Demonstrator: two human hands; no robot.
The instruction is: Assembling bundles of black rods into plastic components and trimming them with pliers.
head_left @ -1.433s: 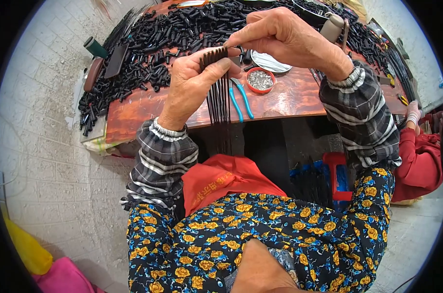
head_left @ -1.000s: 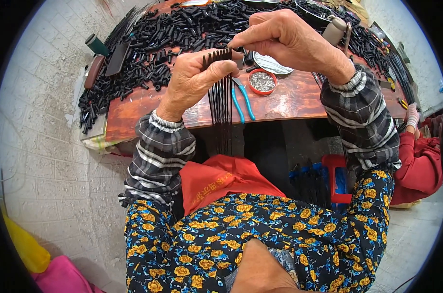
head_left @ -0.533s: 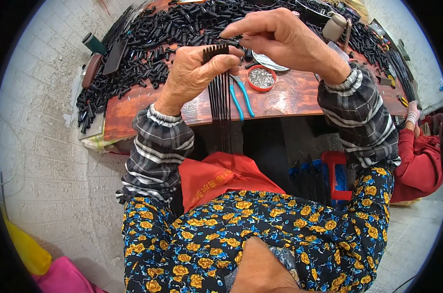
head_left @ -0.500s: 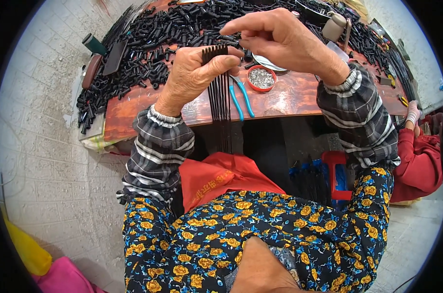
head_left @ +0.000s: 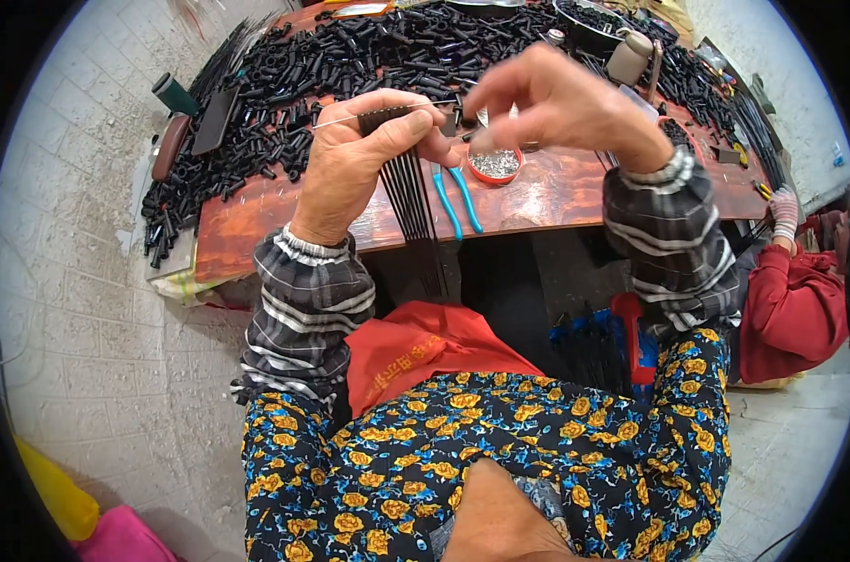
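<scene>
My left hand [head_left: 350, 169] is closed around a fan of thin black rods [head_left: 412, 201], thumb pressed near their top ends. They hang down past the table's front edge. A thin pale wire [head_left: 339, 120] runs along the rods' tops and sticks out left of the hand. Raised to the right, my right hand [head_left: 556, 103] is smeared by motion, its fingers curled; whether it holds anything does not show. Just under it, a red round dish [head_left: 496, 178] holds small silvery metal pieces. Pliers with blue handles [head_left: 457, 201] lie beside the dish.
Black tubular parts [head_left: 350, 61] are heaped across the reddish wooden table [head_left: 285, 208]. A dark green cup [head_left: 174, 96] stands at far left, a grey-beige flask [head_left: 629, 58] at back right. Red cloth [head_left: 425, 347] covers my lap. A co-worker's red sleeve [head_left: 795, 304] and gloved hand are at right.
My right hand has come down toward the dish, its fingers now blurred. My left hand has shifted slightly left and down with the rods, and the wire now shows.
</scene>
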